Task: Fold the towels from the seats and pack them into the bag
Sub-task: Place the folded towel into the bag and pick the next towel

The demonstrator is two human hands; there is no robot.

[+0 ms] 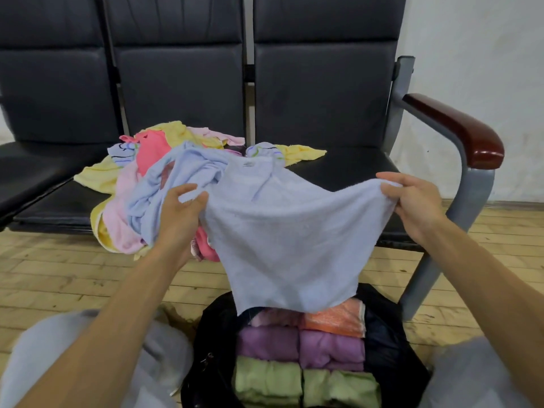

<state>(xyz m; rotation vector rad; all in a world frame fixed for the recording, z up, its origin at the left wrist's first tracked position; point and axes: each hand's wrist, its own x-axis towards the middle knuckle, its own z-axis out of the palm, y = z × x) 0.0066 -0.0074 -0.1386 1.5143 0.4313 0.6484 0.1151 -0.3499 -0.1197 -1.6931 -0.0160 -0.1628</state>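
Both hands pinch the pale lavender-blue terry towel [282, 231] by its upper corners, left hand [179, 212] and right hand [412, 201] spread apart, over the open black fabric bag [391, 334] (folded towels inside). Loose coloured towels [141, 172] heap on the black padded seat [347, 166].

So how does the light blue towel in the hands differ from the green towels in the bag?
The light blue towel is spread open; the green towels are folded into compact bundles. The light blue towel hangs in the air, gripped by the left hand and right hand; the green towels lie packed in the bag. Both look like terry cloth.
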